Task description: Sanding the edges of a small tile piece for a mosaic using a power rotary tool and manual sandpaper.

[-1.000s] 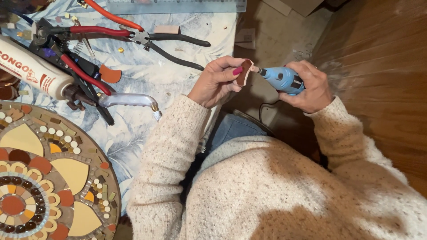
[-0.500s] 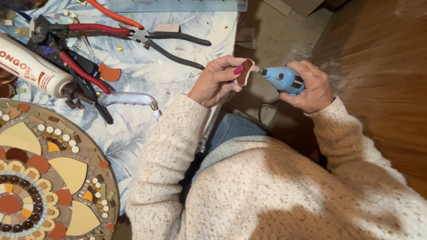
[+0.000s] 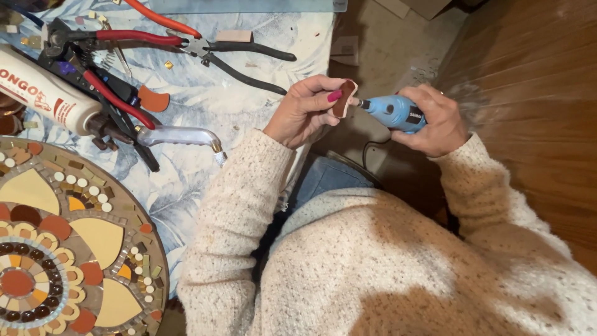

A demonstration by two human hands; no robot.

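Note:
My left hand (image 3: 308,109) pinches a small brown tile piece (image 3: 343,98) between thumb and fingers, off the table's right edge. My right hand (image 3: 438,121) grips a blue rotary tool (image 3: 393,112) whose tip touches the tile piece's right edge. Both hands are held above my lap, beside the table corner. A cord hangs below the tool.
A round mosaic tabletop (image 3: 59,249) lies at the lower left. On the blue patterned cloth (image 3: 205,106) lie red-handled nippers (image 3: 93,68), black-handled pliers (image 3: 236,56), a white glue bottle (image 3: 43,93) with a clear nozzle and an orange tile shard (image 3: 152,98). Wooden floor (image 3: 535,74) runs along the right.

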